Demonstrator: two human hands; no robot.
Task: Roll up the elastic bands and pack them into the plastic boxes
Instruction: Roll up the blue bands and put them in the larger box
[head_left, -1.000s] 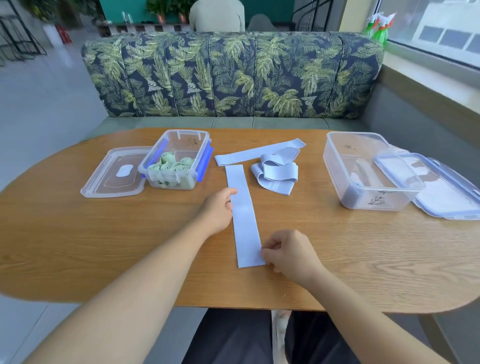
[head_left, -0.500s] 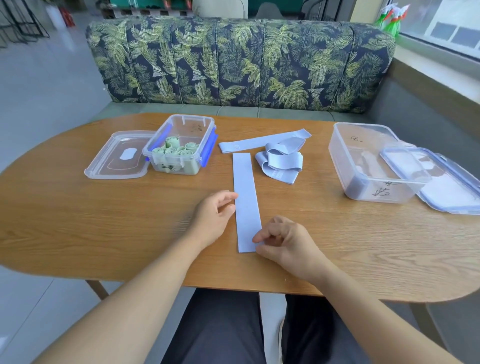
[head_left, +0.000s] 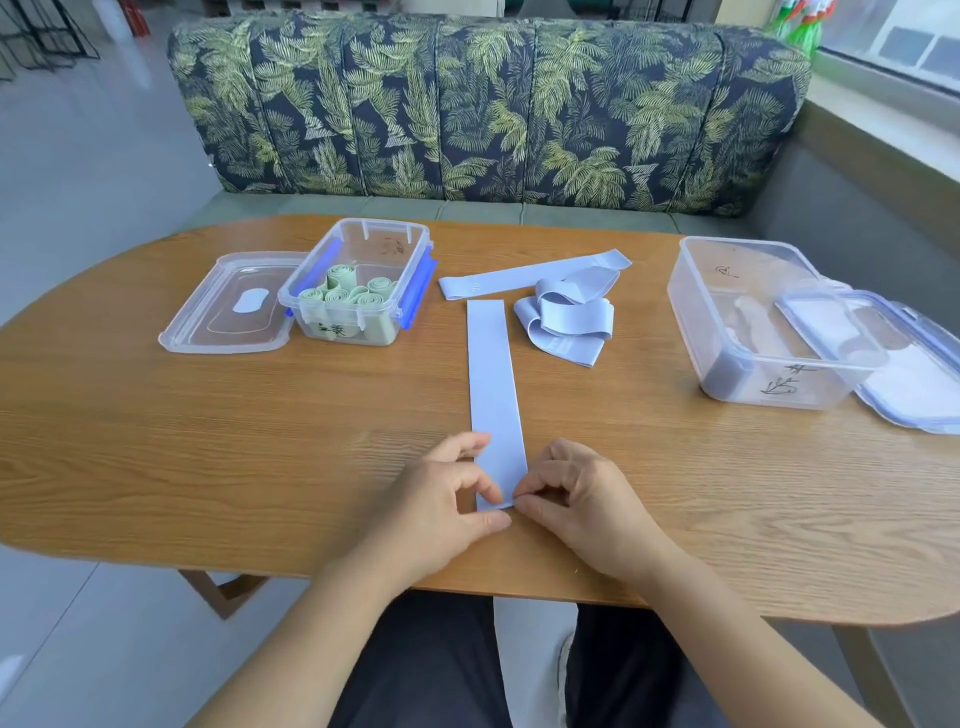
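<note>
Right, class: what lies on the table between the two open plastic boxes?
Head view: three pale blue bands, a flat strip, a slanted strip and a loosely folded band.

Dark handwritten marks stand on the small box (head_left: 332, 330) and the large box (head_left: 779, 387), none of them legible.

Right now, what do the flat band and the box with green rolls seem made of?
The flat band: probably stretchy fabric, matte pale blue, lying limp without shine. The box: clear rigid plastic, glossy; the green rolls show through its walls.
</note>
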